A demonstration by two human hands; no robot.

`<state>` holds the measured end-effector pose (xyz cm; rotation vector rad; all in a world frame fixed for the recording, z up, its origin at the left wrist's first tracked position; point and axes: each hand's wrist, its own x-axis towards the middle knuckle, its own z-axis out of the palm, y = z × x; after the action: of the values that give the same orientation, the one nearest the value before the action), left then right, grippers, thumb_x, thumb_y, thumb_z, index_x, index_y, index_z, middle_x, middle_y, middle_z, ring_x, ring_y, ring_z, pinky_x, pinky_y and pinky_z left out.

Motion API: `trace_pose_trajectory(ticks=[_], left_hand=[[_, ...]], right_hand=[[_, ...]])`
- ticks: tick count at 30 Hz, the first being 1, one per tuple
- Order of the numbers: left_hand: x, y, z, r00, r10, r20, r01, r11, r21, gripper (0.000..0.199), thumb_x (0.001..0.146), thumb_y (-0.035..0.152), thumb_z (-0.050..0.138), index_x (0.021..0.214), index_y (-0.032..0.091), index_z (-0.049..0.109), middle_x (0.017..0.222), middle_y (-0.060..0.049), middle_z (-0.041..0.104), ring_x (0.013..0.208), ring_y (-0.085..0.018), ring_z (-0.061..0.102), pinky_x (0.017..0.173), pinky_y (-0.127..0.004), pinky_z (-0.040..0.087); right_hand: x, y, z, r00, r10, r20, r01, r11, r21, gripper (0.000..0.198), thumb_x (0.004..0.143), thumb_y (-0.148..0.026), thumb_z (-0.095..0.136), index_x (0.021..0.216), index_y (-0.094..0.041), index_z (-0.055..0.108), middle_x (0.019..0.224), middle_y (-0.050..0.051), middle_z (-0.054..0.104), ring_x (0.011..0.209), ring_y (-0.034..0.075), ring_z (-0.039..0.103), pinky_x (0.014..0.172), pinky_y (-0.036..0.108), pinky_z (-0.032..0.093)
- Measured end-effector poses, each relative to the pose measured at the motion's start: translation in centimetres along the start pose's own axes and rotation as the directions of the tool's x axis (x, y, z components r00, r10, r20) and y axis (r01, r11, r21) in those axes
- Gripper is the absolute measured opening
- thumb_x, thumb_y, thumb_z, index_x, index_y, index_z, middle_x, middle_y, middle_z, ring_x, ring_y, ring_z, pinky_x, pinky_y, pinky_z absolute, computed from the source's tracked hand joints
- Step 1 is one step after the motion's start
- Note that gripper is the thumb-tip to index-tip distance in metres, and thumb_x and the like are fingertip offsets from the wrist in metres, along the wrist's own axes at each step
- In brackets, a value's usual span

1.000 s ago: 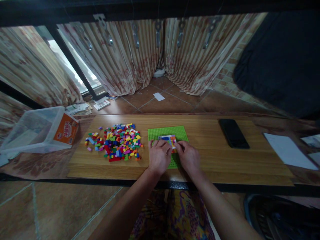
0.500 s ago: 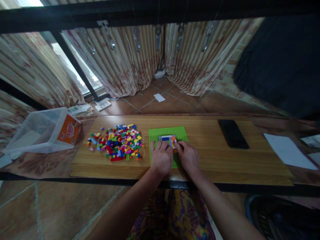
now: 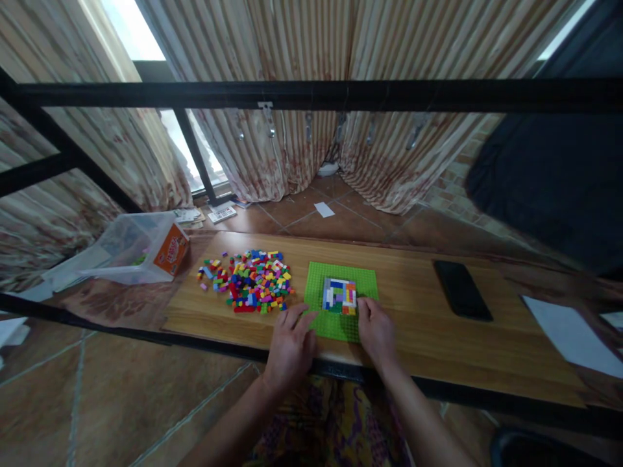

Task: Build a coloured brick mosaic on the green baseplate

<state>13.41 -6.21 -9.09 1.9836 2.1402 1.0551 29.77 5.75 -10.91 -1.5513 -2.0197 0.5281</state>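
Note:
A green baseplate [image 3: 317, 275] lies on the wooden board, with a rectangular build of small toy bricks [image 3: 339, 296] at its middle; the bricks are white, blue, grey, orange and other colours. My left hand [image 3: 291, 344] hovers by the plate's lower left corner, fingers apart and nothing seen in them. Close against the build's right side is my right hand [image 3: 377, 331], its thumb and forefinger pressed together. Whatever they may pinch is too small to make out. To the left spreads a heap of loose bricks [image 3: 263, 280] in many colours.
A clear plastic bin [image 3: 131, 250] with an orange label stands left of the heap. A black phone [image 3: 462, 290] lies on the board's [image 3: 413, 344] right part, with a white paper sheet [image 3: 569, 331] beyond it. A black metal bar [image 3: 311, 96] crosses behind.
My left hand has drawn back from the build toward the lower left, uncovering the bricks. My right hand stays at the build's right side. The camera view has tilted up and shifted.

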Motion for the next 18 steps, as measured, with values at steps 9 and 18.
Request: trace_pose_trajectory(ticks=[9,18], left_hand=[[-4.3,-3.4,-4.0,0.968,-0.218,-0.126,0.222,0.975,0.018,0.024,0.087,0.017,0.049,0.108,0.023,0.059,0.108,-0.009,0.063,0.101,-0.023,0.060,0.089,-0.041,0.052],[-3.6,-8.4,-6.2,0.846,-0.475,-0.242,0.505,0.860,0.077,0.021,0.083,0.017,0.052,0.101,0.019,0.061,0.100,-0.008,0.063,0.099,-0.024,0.059,0.089,-0.040,0.049]], right_hand=[[-1.1,1.4,0.7,0.995,-0.079,-0.057,0.087,0.985,0.152,0.042,0.092,-0.045,0.035,0.097,-0.017,0.066,0.100,0.013,0.070,0.089,0.024,0.064,0.080,0.034,0.046],[-1.2,2.0,1.2,0.991,-0.099,-0.088,0.102,0.994,0.030,0.047,0.090,-0.051,0.035,0.097,-0.016,0.067,0.101,0.014,0.071,0.087,0.026,0.065,0.076,0.035,0.047]])
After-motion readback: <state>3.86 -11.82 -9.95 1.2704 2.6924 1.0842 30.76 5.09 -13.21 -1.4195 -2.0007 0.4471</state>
